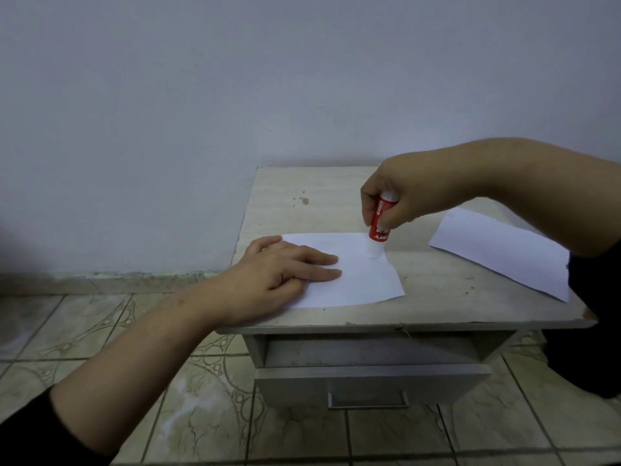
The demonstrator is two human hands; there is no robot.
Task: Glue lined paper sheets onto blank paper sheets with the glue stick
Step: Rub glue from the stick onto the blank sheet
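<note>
A white paper sheet (366, 280) lies on the small table's top (437, 304), near its front left. My left hand (279, 274) rests flat on the sheet's left part, fingers spread. My right hand (400, 193) grips a red and white glue stick (379, 223), held nearly upright with its white tip touching the sheet's far right corner. A second white sheet (504, 250) lies at the table's right, partly under my right forearm. I cannot tell which sheet is lined.
The table stands against a pale wall (235, 95). Its drawer (369, 381), with a metal handle, is pulled partly out below the front edge. A patterned tiled floor (168, 398) surrounds it. A dark sleeve or garment (594, 314) shows at the right edge.
</note>
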